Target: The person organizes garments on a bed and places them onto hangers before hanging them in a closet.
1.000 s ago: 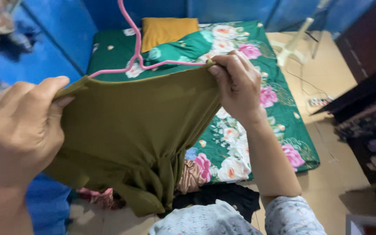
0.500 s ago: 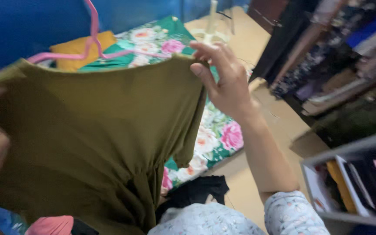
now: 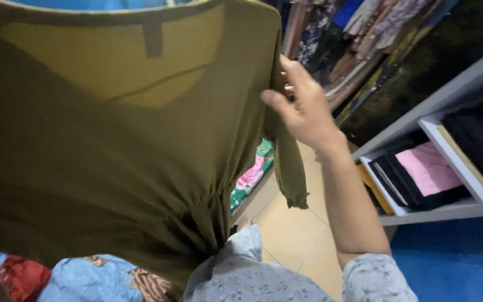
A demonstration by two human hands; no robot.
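An olive-green garment [image 3: 113,145] hangs close in front of me and fills the left and middle of the view. Its neckline is at the top and its waist is gathered low down. My right hand [image 3: 303,109] grips the garment's right shoulder edge, fingers closed on the cloth, and a sleeve dangles below it. My left hand is out of the frame on the left. The pink hanger is hidden behind the cloth.
A grey shelf unit [image 3: 454,128] at the right holds folded black and pink clothes. Hanging clothes [image 3: 342,33] show at the upper right. A strip of green floral bedding [image 3: 252,176] and tan tiled floor [image 3: 292,223] lie below. Patterned cloth lies at the bottom left.
The view has swung right, from the bed to the shelves. The garment has been raised and brought nearer, and it now hides the hanger. My left hand has left the frame.
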